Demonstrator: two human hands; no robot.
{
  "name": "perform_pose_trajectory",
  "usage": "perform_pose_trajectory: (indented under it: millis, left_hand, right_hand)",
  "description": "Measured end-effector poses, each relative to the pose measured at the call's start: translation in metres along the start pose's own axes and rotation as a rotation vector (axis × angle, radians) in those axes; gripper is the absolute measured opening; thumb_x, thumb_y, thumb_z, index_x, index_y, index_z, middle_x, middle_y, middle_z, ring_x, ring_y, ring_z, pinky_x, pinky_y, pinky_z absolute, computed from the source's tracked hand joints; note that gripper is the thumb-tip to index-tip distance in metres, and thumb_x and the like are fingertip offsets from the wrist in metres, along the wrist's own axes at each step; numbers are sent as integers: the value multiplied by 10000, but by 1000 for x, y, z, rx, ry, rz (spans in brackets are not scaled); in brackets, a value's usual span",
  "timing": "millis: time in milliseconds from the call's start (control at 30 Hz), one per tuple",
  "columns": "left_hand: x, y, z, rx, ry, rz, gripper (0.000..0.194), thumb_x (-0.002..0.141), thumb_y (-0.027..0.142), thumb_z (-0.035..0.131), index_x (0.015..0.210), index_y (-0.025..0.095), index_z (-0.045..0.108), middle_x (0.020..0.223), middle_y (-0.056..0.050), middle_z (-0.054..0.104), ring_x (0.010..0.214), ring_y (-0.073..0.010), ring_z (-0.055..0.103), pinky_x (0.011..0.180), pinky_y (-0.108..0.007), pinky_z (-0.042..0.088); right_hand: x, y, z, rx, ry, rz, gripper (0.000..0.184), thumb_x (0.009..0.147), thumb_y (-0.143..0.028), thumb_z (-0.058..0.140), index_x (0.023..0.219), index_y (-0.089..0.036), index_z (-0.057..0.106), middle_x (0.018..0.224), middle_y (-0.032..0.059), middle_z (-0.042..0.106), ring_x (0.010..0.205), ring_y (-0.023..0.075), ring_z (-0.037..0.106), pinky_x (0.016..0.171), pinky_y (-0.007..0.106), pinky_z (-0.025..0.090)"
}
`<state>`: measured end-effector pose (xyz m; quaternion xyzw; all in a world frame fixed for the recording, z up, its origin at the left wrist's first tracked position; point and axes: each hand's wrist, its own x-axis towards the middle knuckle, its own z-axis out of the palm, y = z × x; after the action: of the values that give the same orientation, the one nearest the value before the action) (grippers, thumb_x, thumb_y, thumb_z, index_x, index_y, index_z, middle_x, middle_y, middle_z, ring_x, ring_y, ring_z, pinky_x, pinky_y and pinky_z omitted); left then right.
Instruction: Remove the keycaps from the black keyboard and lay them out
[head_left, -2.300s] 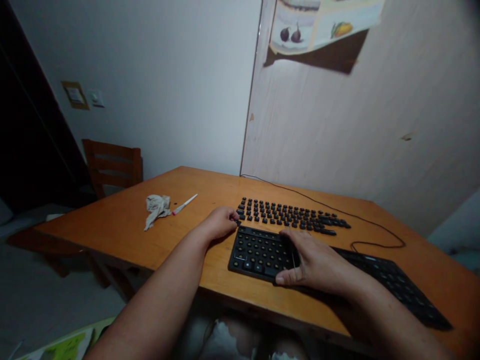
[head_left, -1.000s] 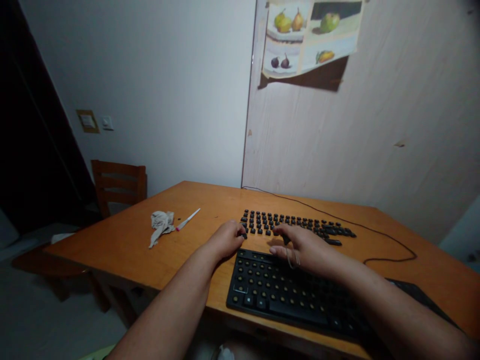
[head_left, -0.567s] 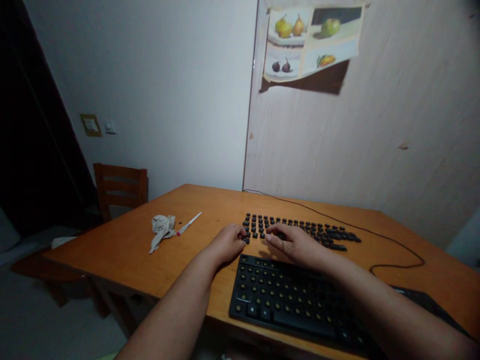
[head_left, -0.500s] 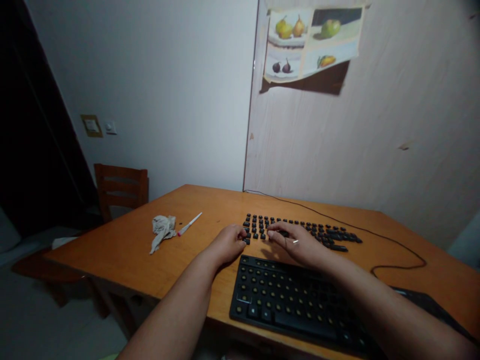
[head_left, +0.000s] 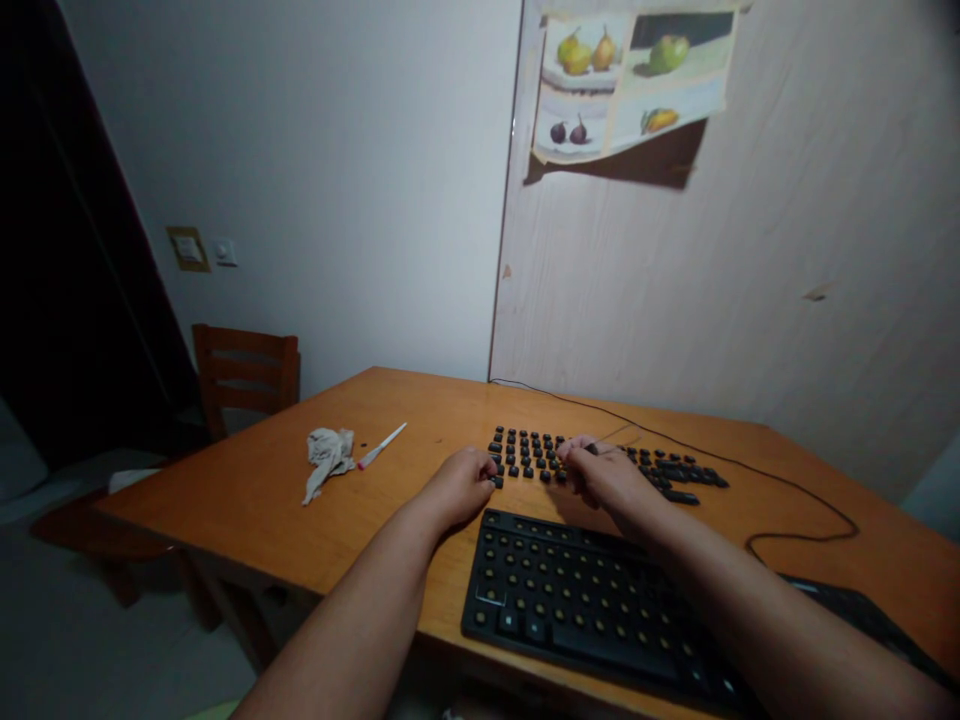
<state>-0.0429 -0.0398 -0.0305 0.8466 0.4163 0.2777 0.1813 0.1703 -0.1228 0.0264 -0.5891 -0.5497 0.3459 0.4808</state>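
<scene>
My left hand [head_left: 466,482] rests on the table at the left end of rows of loose black keycaps [head_left: 528,448]. Its thumb and bent fingers close on a keycap [head_left: 496,482] at the near corner. Over the middle of those rows, my right hand [head_left: 600,474] is closed around a small dark-handled wire keycap puller [head_left: 592,449]. The puller's thin wires stick out toward the upper right. Below both hands lies a black keyboard [head_left: 555,590] stripped of most keycaps; my right forearm covers part of it.
A crumpled grey cloth [head_left: 328,458] and a white brush-like stick with a pink end [head_left: 384,446] lie to the left. A black cable [head_left: 817,508] curves along the back and right. A wooden chair [head_left: 247,370] stands beyond the table [head_left: 360,540].
My right hand has turned and its fingers have curled in, shifting slightly right, so the puller's wires now point up and away. My left hand stays in about the same place.
</scene>
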Motion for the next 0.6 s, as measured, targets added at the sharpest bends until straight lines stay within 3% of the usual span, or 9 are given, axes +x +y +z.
perform_pose_trajectory:
  millis: [167,367,600]
  left_hand:
    - [0,4,-3,-2,-28,-30,137,699,117,566,799,159,649,734,-4,584,676,-132,512,598,-230,341]
    - [0,4,-3,-21,-43,-43,176,693,70,527,777,154,657,688,3,588,648,-125,499,594,-226,333]
    - [1,1,-2,16,-4,-3,131,721,148,599,818,160,687,781,-22,617,726,-145,541,645,-235,376]
  right_hand:
    - [1,4,2,104,-27,32,67,743,-235,525,802,-208,505,499,-50,545,376,92,412,364,197,316]
    - [-3,2,4,200,-74,82,163,733,-179,561,879,-197,492,571,-2,645,434,121,555,411,215,450]
    - [-3,4,4,250,-88,114,188,761,-117,581,925,-170,506,676,61,705,517,138,639,493,248,541]
